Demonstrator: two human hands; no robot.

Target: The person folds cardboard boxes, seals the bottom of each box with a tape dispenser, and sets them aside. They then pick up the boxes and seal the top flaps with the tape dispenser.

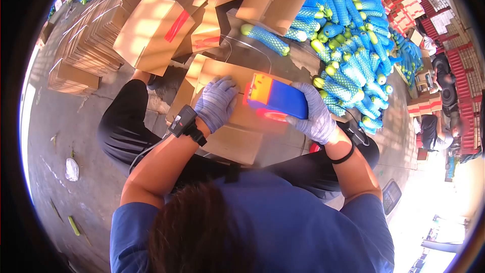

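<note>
A cardboard box [202,144] sits between my knees with its top flaps folded down. My left hand [217,103], in a grey knit glove, rests on the top, its fingers laid over the cardboard and holding nothing. Wrapped round a blue, orange and yellow tape dispenser [285,99] is my gloved right hand [317,117]. The dispenser overlaps the right part of the box, and its red lower edge is blurred. A wrist-strapped device [184,120] with a cable sits on my left wrist.
Beyond the box stand taped cartons [154,35] and an open carton [273,2]. Folded cardboard [91,40] is stacked at the left. Long green vegetables in blue netting [348,55] are heaped at the right. Another person [437,131] is at the far right.
</note>
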